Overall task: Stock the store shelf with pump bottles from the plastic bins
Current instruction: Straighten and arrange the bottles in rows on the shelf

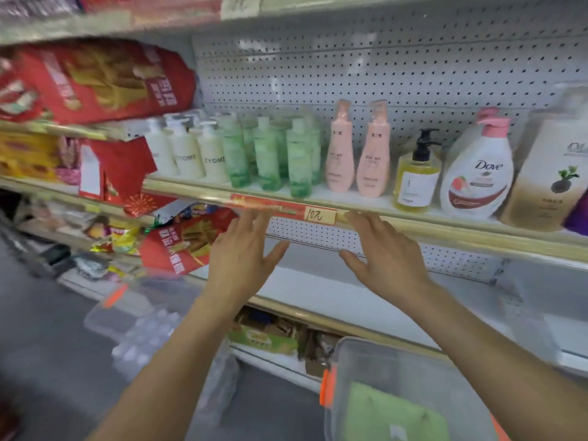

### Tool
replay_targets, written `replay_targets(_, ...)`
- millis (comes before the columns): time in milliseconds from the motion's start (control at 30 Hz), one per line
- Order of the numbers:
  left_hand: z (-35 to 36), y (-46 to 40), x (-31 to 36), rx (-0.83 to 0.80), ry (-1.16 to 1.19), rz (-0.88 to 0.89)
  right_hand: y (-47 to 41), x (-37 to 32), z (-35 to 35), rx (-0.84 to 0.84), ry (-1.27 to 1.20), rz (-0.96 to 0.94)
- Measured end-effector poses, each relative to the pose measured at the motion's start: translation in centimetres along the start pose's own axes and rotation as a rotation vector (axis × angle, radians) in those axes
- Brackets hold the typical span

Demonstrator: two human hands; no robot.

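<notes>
Pump bottles stand in a row on the store shelf (413, 218): white ones (186, 152), green ones (267, 154), two pink ones (356, 151), a yellow bottle with a black pump (416, 176), a white Dove bottle (477, 173) and a beige bottle (550, 173). My left hand (241, 253) and my right hand (385, 253) are raised side by side just below the shelf's front edge, fingers straight, holding nothing. A clear plastic bin (397, 393) with orange latches sits at the lower right. Another clear bin (143, 313) lies on the floor to the left.
Red snack bags (105, 81) fill the shelves on the left. A handwritten price tag (319, 214) sits on the shelf edge between my hands. The shelf below (334, 294) is white and bare. Boxed goods (270, 335) sit on the bottom shelf. Grey floor lies at the left.
</notes>
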State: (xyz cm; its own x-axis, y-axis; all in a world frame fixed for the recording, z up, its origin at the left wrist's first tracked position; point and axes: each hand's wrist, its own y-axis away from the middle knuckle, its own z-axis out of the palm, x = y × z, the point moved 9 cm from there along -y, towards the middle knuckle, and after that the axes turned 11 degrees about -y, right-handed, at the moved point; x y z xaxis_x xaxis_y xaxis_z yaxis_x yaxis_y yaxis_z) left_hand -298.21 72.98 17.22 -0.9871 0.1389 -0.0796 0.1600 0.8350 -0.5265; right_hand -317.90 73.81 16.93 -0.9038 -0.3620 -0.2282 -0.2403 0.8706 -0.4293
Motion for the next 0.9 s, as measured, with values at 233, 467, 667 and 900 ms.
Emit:
replay_targets(233,0.7,-0.9,-15.3,-0.025,-0.086,0.019,-7.2,-11.2,6.5,-0.009,-0.036,-0.046)
replay_targets(467,2.1,-5.1,-28.0,-0.055,0.025,0.051,-16.3,-21.0,10.7,0.074,-0.154,0.026)
replay_targets(667,3.0,-10.9,-33.5,-0.002,0.104,0.091,-23.1,-23.6,11.4,0.104,-0.139,0.074)
replay_targets(900,5.7,-18.9,-35.9,-0.014,0.122,0.190,-32.4,-23.1,11.0,0.137,-0.145,0.063)
